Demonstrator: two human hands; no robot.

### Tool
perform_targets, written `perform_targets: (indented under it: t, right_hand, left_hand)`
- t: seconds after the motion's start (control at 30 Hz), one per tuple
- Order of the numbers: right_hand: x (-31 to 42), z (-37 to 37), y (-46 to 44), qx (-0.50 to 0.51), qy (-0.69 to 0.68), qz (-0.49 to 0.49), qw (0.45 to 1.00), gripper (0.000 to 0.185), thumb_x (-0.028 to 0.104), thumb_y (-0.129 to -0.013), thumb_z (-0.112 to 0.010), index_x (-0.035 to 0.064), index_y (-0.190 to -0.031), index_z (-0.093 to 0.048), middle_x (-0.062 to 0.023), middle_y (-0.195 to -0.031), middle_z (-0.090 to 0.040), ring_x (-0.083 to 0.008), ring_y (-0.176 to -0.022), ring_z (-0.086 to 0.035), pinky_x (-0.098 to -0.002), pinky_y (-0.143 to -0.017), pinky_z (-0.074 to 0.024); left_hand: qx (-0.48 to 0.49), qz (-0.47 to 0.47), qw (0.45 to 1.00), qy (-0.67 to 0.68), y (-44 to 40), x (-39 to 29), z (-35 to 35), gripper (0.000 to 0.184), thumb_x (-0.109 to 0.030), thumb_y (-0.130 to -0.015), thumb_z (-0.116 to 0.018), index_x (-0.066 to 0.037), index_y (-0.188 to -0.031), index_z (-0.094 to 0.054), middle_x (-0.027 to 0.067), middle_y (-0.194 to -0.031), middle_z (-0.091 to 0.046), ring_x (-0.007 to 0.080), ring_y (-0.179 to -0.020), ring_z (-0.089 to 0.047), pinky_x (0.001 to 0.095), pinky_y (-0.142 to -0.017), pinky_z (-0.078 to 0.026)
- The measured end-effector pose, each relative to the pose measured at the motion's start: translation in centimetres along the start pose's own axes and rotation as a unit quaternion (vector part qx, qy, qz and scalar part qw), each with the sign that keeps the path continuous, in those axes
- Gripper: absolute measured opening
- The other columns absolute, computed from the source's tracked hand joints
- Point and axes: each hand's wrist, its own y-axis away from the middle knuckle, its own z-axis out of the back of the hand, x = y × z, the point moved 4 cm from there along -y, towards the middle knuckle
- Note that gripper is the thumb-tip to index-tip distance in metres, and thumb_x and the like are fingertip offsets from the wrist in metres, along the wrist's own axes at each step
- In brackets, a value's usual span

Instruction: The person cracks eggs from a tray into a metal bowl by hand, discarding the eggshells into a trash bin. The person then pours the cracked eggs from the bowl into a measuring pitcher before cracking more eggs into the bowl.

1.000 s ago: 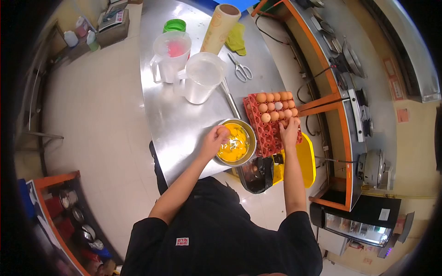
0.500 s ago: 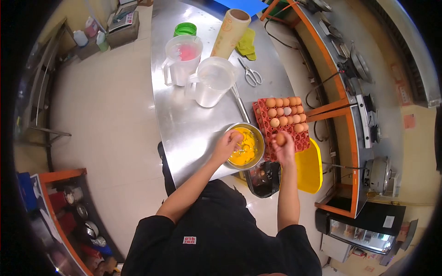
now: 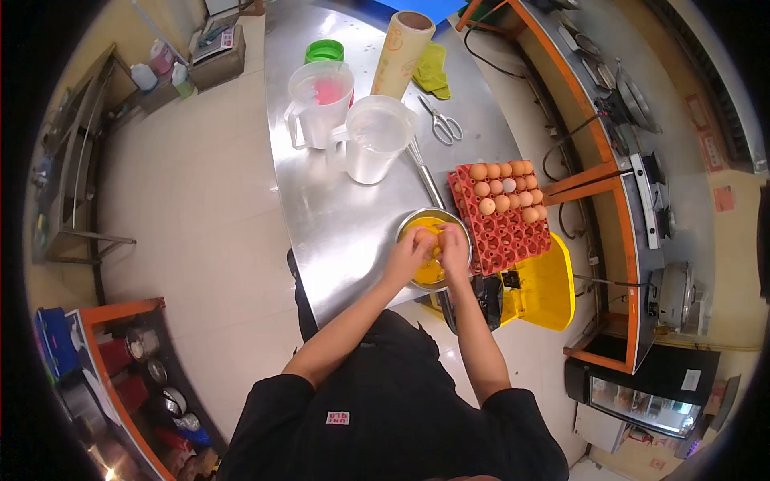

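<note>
A metal bowl [image 3: 433,212] at the table's near edge holds raw eggs with bright yellow yolks [image 3: 428,275]. Over it, my left hand [image 3: 406,258] is closed around a brown egg [image 3: 425,238]. My right hand [image 3: 455,250] meets it there, fingers curled on an egg that they mostly cover. Just right of the bowl is a red egg tray [image 3: 513,240], its far rows filled with brown eggs [image 3: 503,203] and one paler egg. A whisk [image 3: 427,178] lies behind the bowl.
Two clear plastic jugs [image 3: 377,144] stand further back, near a green lid [image 3: 324,51]. Beyond are a roll of film [image 3: 405,52], scissors [image 3: 442,124] and a green cloth [image 3: 433,72]. A yellow bin [image 3: 553,289] with a black bag sits below the tray.
My right hand has moved left from beside the tray, bringing its egg over the bowl to my left hand. My left hand stays over the bowl. The view has shifted slightly.
</note>
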Motion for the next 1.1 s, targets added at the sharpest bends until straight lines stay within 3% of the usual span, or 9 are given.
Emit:
perform_targets:
  t: [0.1,0.2,0.3,0.4,0.5,0.7,0.9,1.03,1.1]
  right_hand:
    - [-0.8,-0.5,0.1,0.0,-0.018,-0.002,1.0,0.029,0.034,-0.108,-0.043,0.0121,-0.102,-0.06,0.0043,-0.071,-0.049,-0.0033,-0.046,-0.039,-0.0191,-0.039,-0.0277]
    - [2.4,0.1,1.1,-0.038,-0.086,-0.092,0.991,0.024,0.032,-0.107,-0.047,0.0129,-0.101,-0.06,0.0038,-0.074,-0.051,-0.0022,-0.046,-0.039,-0.0183,-0.038,-0.0258]
    - [1.6,0.6,0.8,0.01,-0.041,-0.111,0.993,0.015,0.024,-0.101,-0.057,0.0093,-0.101,-0.059,0.0006,-0.075,-0.052,-0.0086,-0.058,-0.047,-0.0252,-0.048,-0.0397]
    - [-0.6,1.1,-0.2,0.004,0.142,0.094,0.985,0.019,0.016,-0.088,-0.066,0.0071,-0.102,-0.059,-0.0072,-0.08,-0.057,-0.022,-0.072,-0.059,-0.0345,-0.069,-0.0508]
    - [-1.0,1.6,-0.5,0.023,0.209,0.052,0.976,0.031,0.011,-0.077,-0.068,0.0044,-0.105,-0.057,-0.0161,-0.09,-0.059,-0.0354,-0.095,-0.062,-0.0419,-0.089,-0.0491]
    - [3.2,1.5,0.5,0.108,0.38,0.064,0.917,0.057,0.012,-0.075,-0.071,0.0035,-0.124,-0.044,-0.0217,-0.116,-0.051,-0.0418,-0.108,-0.059,-0.0459,-0.092,-0.0506]
    - [12.8,2.8,1.9,0.11,0.458,0.06,0.88,0.073,0.009,-0.072,-0.072,0.0048,-0.134,-0.033,-0.0211,-0.127,-0.043,-0.0442,-0.108,-0.059,-0.05,-0.09,-0.0526]
    - [7.1,1.5,0.1,0.097,0.458,0.125,0.875,0.059,0.008,-0.078,-0.062,0.0038,-0.132,-0.039,-0.0262,-0.123,-0.045,-0.047,-0.106,-0.059,-0.0509,-0.09,-0.052]
    - [5.4,2.1,0.6,0.082,0.487,0.083,0.866,0.048,0.01,-0.081,-0.062,0.0089,-0.127,-0.049,-0.0241,-0.118,-0.051,-0.0454,-0.103,-0.06,-0.05,-0.088,-0.0526]
  left_hand:
    - [0.015,0.003,1.0,0.007,0.0,0.0,0.0,0.042,-0.036,-0.101,-0.06,-0.003,-0.127,-0.057,0.0145,-0.097,-0.073,0.0233,-0.077,-0.074,0.0334,-0.069,-0.057]
    - [0.012,0.011,0.999,0.049,-0.3,0.4,0.1,0.042,-0.036,-0.101,-0.06,-0.003,-0.128,-0.055,0.0145,-0.097,-0.073,0.0229,-0.077,-0.074,0.0338,-0.069,-0.057]
    - [0.012,0.011,0.997,0.069,-0.7,1.3,0.2,0.042,-0.036,-0.102,-0.06,-0.003,-0.128,-0.055,0.0137,-0.097,-0.072,0.0218,-0.076,-0.073,0.0334,-0.069,-0.057]
    - [0.012,0.015,0.997,0.078,-0.9,1.1,0.5,0.041,-0.035,-0.102,-0.059,-0.003,-0.128,-0.055,0.0124,-0.098,-0.072,0.0203,-0.075,-0.073,0.0323,-0.069,-0.056]
    - [0.013,0.017,0.996,0.085,-0.8,0.2,0.9,0.04,-0.034,-0.102,-0.059,-0.003,-0.128,-0.055,0.0111,-0.099,-0.071,0.0185,-0.075,-0.072,0.031,-0.068,-0.056]
    - [0.017,0.029,0.992,0.119,-0.9,0.5,1.0,0.041,-0.034,-0.102,-0.06,-0.003,-0.129,-0.055,0.0098,-0.1,-0.07,0.0152,-0.074,-0.07,0.0285,-0.068,-0.056]
    - [0.016,0.048,0.99,0.134,-0.9,0.3,1.1,0.041,-0.033,-0.102,-0.061,-0.004,-0.129,-0.054,0.0105,-0.1,-0.07,0.0156,-0.075,-0.07,0.0286,-0.067,-0.058]
    - [0.009,0.043,0.991,0.13,-0.9,0.3,1.1,0.039,-0.031,-0.102,-0.06,-0.004,-0.13,-0.055,0.0109,-0.103,-0.069,0.0158,-0.077,-0.071,0.0288,-0.066,-0.06]
    - [0.014,0.046,0.99,0.133,-0.9,0.6,0.9,0.038,-0.031,-0.103,-0.06,-0.004,-0.13,-0.055,0.0113,-0.104,-0.069,0.0154,-0.078,-0.071,0.0288,-0.066,-0.06]
